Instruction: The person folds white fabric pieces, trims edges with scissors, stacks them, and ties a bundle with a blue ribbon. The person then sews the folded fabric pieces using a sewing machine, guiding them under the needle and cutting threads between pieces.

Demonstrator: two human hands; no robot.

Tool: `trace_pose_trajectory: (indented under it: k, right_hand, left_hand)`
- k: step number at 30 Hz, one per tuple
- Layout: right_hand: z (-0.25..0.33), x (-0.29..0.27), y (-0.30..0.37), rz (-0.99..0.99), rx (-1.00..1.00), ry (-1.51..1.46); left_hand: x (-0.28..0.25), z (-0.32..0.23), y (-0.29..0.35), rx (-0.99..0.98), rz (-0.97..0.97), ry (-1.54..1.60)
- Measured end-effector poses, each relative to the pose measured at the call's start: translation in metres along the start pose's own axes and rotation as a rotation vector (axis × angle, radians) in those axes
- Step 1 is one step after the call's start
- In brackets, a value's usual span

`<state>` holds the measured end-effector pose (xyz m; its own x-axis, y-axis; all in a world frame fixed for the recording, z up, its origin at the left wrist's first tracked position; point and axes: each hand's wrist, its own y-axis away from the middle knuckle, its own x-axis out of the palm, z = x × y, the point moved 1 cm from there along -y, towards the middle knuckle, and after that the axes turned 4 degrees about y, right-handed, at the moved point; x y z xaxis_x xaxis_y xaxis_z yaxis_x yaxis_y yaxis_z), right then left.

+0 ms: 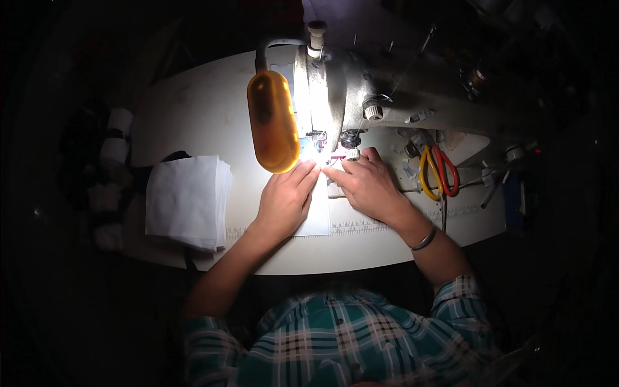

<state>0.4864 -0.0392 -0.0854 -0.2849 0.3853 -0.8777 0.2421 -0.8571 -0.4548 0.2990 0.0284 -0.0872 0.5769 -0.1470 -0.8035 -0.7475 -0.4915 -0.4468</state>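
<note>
A strip of white cloth (316, 216) lies on the sewing table, running up toward the needle of a sewing machine (342, 90). My left hand (284, 198) rests along the cloth's left side, its fingers together and holding it. From the right, my right hand (369, 187) holds the cloth's edge with thumb and index finger. Both hands' tips meet just in front of the presser foot (317, 137), where strong glare washes out detail. A ring-shaped bangle (424, 238) circles my right wrist.
An orange lamp (273, 122) hangs just above my left hand. Left of it stands a stack of white cloth pieces (184, 203). Scissors with yellow and red handles (440, 171) lie right, near small scraps (407, 169). A printed ruler scale (367, 225) runs along the table's front.
</note>
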Motion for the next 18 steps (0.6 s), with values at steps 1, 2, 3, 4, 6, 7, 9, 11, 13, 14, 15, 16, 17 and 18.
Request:
trace_pose_trajectory:
  k: [1, 2, 3, 4, 6, 7, 9, 11, 13, 14, 15, 16, 17, 18]
  right_hand:
    - [-0.0002, -0.0002, 0.0001, 0.009, 0.006, 0.008]
    - [-0.0006, -0.0002, 0.0003, 0.018, 0.011, 0.015]
    - [-0.0011, -0.0003, 0.0004, 0.026, 0.017, 0.022]
    - [-0.0014, 0.0000, 0.0005, 0.028, 0.018, 0.026]
    - [-0.0019, 0.0004, 0.0009, 0.030, 0.021, 0.035]
    - [-0.0020, 0.0006, 0.0008, 0.035, 0.021, 0.031]
    - [-0.0017, 0.0009, 0.0007, 0.043, 0.022, 0.025]
    - [-0.0018, 0.0004, 0.0005, 0.042, 0.026, 0.027]
    - [-0.0018, -0.0003, 0.0005, 0.042, 0.032, 0.027]
    - [-0.0017, -0.0008, 0.0005, 0.042, 0.037, 0.026]
    - [-0.0016, -0.0013, 0.0005, 0.042, 0.042, 0.026]
    - [-0.0013, -0.0015, 0.0006, 0.051, 0.043, 0.033]
    - [-0.0013, -0.0017, 0.0005, 0.060, 0.044, 0.041]
    - [-0.0014, -0.0016, 0.0004, 0.069, 0.044, 0.048]
  left_hand:
    - [0.0010, 0.0001, -0.0004, -0.008, 0.000, 0.000]
    - [0.0017, 0.0003, -0.0008, -0.017, 0.000, -0.001]
    - [0.0020, 0.0004, -0.0015, -0.017, 0.003, 0.002]
    - [0.0021, 0.0005, -0.0020, -0.018, 0.006, 0.004]
    - [0.0016, 0.0012, -0.0019, -0.013, 0.007, 0.013]
    - [0.0006, 0.0023, -0.0013, -0.007, 0.003, 0.019]
    - [0.0007, 0.0034, -0.0004, -0.005, -0.003, 0.029]
    - [0.0013, 0.0043, 0.0002, -0.010, -0.006, 0.033]
    - [0.0013, 0.0039, -0.0016, -0.012, -0.022, 0.037]
    - [0.0010, 0.0038, -0.0025, -0.013, -0.029, 0.040]
    - [0.0006, 0.0044, -0.0039, -0.017, -0.034, 0.050]
    - [0.0002, 0.0051, -0.0052, -0.021, -0.039, 0.059]
    - [0.0000, 0.0055, -0.0059, -0.026, -0.044, 0.069]
    - [-0.0002, 0.0059, -0.0056, -0.025, -0.027, 0.068]
